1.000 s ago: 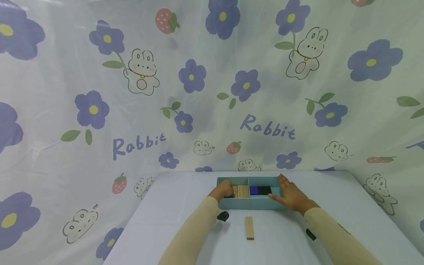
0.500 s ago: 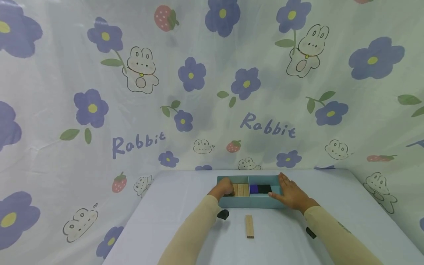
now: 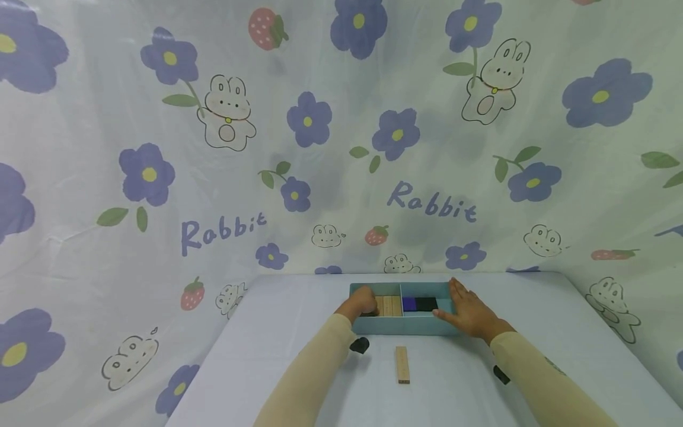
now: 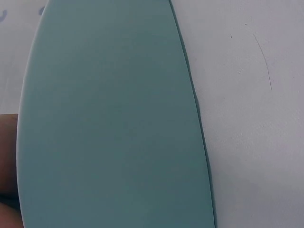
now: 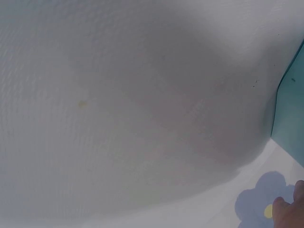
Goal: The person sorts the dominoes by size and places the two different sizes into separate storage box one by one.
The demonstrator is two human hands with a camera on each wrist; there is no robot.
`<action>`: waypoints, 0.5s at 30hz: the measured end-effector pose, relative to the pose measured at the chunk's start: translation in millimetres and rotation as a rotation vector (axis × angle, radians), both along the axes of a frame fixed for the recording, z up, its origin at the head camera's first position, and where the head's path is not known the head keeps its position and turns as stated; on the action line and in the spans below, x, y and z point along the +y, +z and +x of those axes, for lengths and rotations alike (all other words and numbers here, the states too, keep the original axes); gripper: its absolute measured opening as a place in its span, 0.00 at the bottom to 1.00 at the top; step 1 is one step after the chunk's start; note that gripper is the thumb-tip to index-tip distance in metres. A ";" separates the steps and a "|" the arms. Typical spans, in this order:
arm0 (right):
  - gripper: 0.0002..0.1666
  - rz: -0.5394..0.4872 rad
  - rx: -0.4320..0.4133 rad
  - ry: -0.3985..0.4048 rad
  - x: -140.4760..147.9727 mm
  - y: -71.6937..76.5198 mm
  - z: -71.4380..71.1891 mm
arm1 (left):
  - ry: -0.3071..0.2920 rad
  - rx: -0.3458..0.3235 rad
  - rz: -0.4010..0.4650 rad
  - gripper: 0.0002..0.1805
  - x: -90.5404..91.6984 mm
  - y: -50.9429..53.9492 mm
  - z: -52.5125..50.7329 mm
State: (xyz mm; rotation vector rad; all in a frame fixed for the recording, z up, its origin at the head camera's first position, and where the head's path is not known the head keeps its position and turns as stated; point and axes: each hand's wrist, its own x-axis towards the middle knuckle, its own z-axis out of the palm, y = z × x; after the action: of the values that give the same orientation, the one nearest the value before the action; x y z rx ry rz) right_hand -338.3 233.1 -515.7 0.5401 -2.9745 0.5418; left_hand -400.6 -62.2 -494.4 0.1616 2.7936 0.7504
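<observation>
A light blue box [image 3: 404,325] with a divider stands on the table. My left hand [image 3: 363,301] reaches down into its left compartment, beside several wooden blocks [image 3: 392,306]. The fingertips there are hidden, so whether they pinch a block cannot be told. In the left wrist view, the box's outer wall [image 4: 114,114] fills most of the picture, and part of the hand [image 4: 8,156] shows past its rim. My right hand [image 3: 472,313] rests against the box's right end, fingers straight and thumb spread to the front rim. A purple block [image 3: 409,304] and black blocks [image 3: 426,304] lie in the right compartment.
One wooden block [image 3: 402,365] lies alone on the white table [image 3: 267,356], in front of the box and between the forearms. Behind the table hangs a curtain [image 3: 341,154] printed with flowers and rabbits. Dark pieces [image 3: 360,346] show under the sleeves near the wrists.
The head view has tilted down very slightly, so everything sits a few pixels higher. Both hands, the box and the blocks have kept their places.
</observation>
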 end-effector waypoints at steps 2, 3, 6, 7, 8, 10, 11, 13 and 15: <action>0.66 0.001 0.002 0.001 0.1 -0.4 -0.1 | 0.002 -0.001 -0.003 0.10 0.2 0.3 -0.1; 0.66 0.001 0.002 0.001 0.1 -0.6 -0.2 | 0.004 0.000 -0.001 0.10 0.5 0.3 -0.1; 0.66 0.002 0.005 0.002 0.3 -1.5 -0.8 | 0.013 -0.006 0.005 0.11 0.7 1.4 0.0; 0.66 0.003 0.007 0.002 0.4 -1.7 -1.1 | 0.016 -0.007 0.005 0.11 0.9 1.7 0.2; 0.66 0.003 0.006 0.003 0.5 -1.8 -1.4 | 0.019 -0.008 0.003 0.11 1.1 1.6 0.0; 0.65 0.002 0.006 0.004 0.5 -1.7 -1.5 | 0.026 -0.013 0.006 0.12 1.2 2.0 0.0; 0.65 0.000 0.009 0.007 0.4 -1.7 -1.6 | 0.027 -0.015 0.007 0.12 1.2 2.1 0.2; 0.65 -0.003 0.009 0.007 0.4 -1.6 -1.8 | 0.025 -0.014 0.010 0.13 1.4 1.9 0.2; 0.65 0.000 0.008 0.005 0.3 -1.7 -1.9 | 0.020 -0.011 0.018 0.13 1.2 1.7 0.4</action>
State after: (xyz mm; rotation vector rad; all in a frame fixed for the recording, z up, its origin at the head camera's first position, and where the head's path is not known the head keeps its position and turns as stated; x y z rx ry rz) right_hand -340.1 233.4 -517.4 0.5484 -2.9665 0.5383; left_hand -400.2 -60.9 -492.7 0.1317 2.7825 0.7792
